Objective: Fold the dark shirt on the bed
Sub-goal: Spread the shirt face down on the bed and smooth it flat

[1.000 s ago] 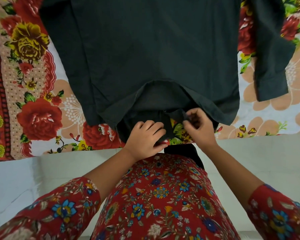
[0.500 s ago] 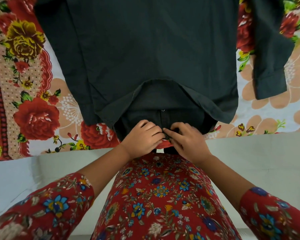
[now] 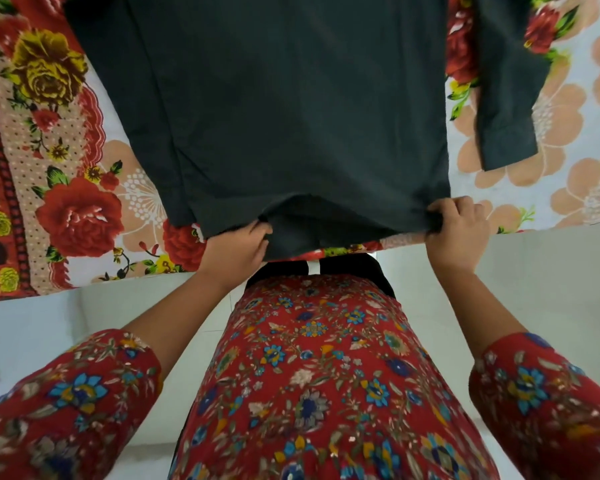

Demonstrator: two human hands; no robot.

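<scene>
Left hand (image 3: 234, 247), right hand (image 3: 459, 233): each grip clamps the shirt (image 3: 274, 116) hem. Risk: uneven pull skews layers, drags hem off bed (image 3: 84, 216).

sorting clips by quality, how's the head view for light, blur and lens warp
Head view: soft even light, no harsh glare or hard shadows; dark shirt almost flat, folds faint. Head view: wide-angle warp tilts the bed edge; left hand and right hand sharp, floral sleeves at the bottom corners soft.
</scene>
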